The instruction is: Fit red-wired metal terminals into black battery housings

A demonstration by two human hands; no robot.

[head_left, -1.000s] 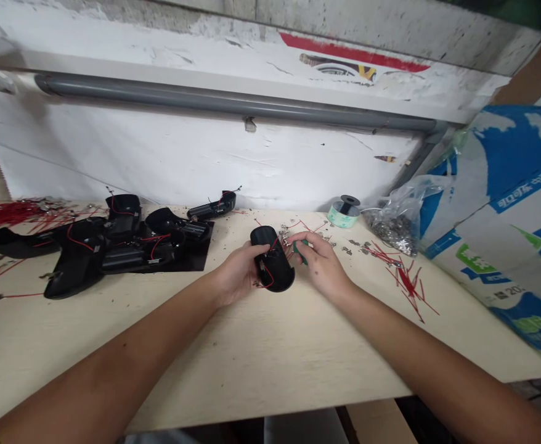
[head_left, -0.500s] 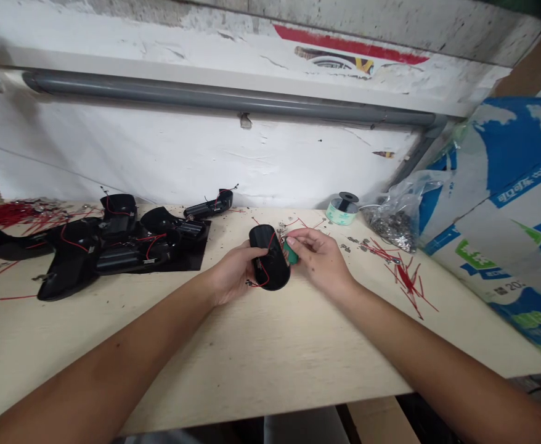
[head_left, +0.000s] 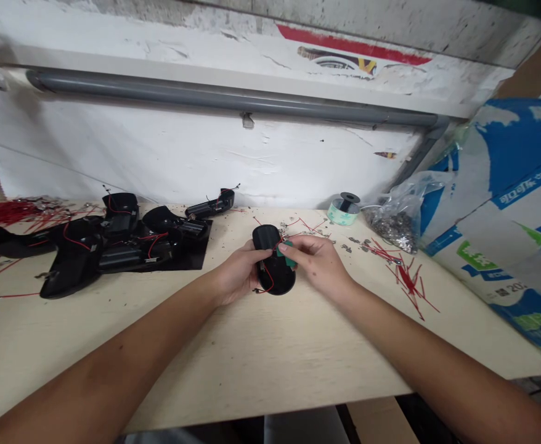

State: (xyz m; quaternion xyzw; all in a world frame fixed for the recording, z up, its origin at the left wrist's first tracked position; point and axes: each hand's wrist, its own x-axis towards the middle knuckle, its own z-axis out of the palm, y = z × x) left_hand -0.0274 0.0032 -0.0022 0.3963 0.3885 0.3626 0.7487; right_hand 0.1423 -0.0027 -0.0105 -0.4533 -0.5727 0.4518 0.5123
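Observation:
My left hand [head_left: 240,271] is closed around the left side of a black plastic housing [head_left: 277,277], its thumb laid over the near face. A thin red wire [head_left: 267,280] runs along the housing and ends in a small metal piece at its lower left. Between the thumb and fingers of my right hand [head_left: 319,262] is a small flat green piece [head_left: 288,251], pinched and held against the housing's right side. Part of the green piece is hidden by my fingertips, so its exact kind does not show.
Several black housings [head_left: 74,262] with red wires lie at the left, some on a black sheet [head_left: 203,253]. Behind them is a pile of red wires [head_left: 7,213]. At right are a tape roll [head_left: 342,216], a bag of metal parts [head_left: 393,228], loose red wires [head_left: 409,280] and a printed box [head_left: 506,222].
The green piece has moved left, from beside the housing to over its face. The housing has turned slightly, showing more of its inside. Both hands keep their hold.

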